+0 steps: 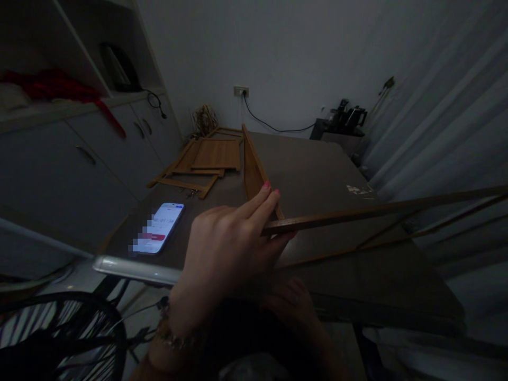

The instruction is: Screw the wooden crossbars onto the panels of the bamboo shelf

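Note:
My left hand is closed around the corner where a wooden panel meets a long wooden rail. Its fingers lie over the top edge, with the thumb beneath the rail. The panel stands on edge and runs away from me, while the rail reaches off to the right as part of an open wooden frame. Low under that corner, at the table's front edge, is my right hand with curled fingers. Shadow hides what, if anything, it holds.
Flat wooden panels lie stacked at the back left of the table, with small metal hardware in front. A lit phone lies nearer. A black fan stands lower left; a kettle sits behind right.

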The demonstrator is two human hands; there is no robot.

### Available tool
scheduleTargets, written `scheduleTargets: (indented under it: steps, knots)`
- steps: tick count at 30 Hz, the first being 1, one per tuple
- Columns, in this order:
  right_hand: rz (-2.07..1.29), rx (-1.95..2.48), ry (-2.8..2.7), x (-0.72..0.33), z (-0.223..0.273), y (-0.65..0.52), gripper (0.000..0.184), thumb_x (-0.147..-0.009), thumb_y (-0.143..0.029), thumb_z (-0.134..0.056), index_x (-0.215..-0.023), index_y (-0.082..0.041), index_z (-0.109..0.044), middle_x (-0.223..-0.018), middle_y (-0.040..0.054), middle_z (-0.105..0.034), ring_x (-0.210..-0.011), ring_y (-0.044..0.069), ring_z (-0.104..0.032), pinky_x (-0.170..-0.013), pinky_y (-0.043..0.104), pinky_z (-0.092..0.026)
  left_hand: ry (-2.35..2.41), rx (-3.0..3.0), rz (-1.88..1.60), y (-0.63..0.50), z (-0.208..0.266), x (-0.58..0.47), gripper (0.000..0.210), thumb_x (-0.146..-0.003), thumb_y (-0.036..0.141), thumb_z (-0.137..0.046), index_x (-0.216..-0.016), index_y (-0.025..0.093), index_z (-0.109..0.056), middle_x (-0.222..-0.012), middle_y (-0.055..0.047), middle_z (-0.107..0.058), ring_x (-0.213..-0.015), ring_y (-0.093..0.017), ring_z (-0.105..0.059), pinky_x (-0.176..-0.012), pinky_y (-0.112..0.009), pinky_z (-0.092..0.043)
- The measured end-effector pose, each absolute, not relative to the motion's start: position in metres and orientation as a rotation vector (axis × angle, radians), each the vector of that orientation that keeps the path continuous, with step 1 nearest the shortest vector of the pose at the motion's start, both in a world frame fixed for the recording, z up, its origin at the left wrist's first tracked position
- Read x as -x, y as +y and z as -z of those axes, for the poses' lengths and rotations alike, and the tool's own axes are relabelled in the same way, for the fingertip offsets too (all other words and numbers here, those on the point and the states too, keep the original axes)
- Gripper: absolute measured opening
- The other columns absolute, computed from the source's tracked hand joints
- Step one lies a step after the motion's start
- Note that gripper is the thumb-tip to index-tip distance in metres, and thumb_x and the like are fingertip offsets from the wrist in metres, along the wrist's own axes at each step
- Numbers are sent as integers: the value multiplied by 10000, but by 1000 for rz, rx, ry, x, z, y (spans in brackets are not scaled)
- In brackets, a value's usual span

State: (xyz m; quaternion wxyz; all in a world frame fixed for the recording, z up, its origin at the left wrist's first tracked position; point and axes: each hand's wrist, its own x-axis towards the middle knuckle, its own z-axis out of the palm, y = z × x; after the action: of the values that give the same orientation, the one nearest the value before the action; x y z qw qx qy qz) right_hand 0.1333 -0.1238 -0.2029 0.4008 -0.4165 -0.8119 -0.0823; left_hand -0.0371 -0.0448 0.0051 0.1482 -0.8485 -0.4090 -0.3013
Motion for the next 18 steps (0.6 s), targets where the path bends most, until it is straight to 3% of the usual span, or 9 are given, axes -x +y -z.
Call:
scheduleTargets:
  steps: [18]
  knots:
    - [313, 1127, -1939, -131, 200, -125, 121, -885, -327, -674, -813, -248, -616, -757, -39, -712, -701, 120, -580, -810, 321, -384, -1180, 2455, 859, -46, -5, 38, 478, -865, 503, -609, -1240, 208, -641, -1235, -71, -680, -740, -245, -747, -535, -326, -521]
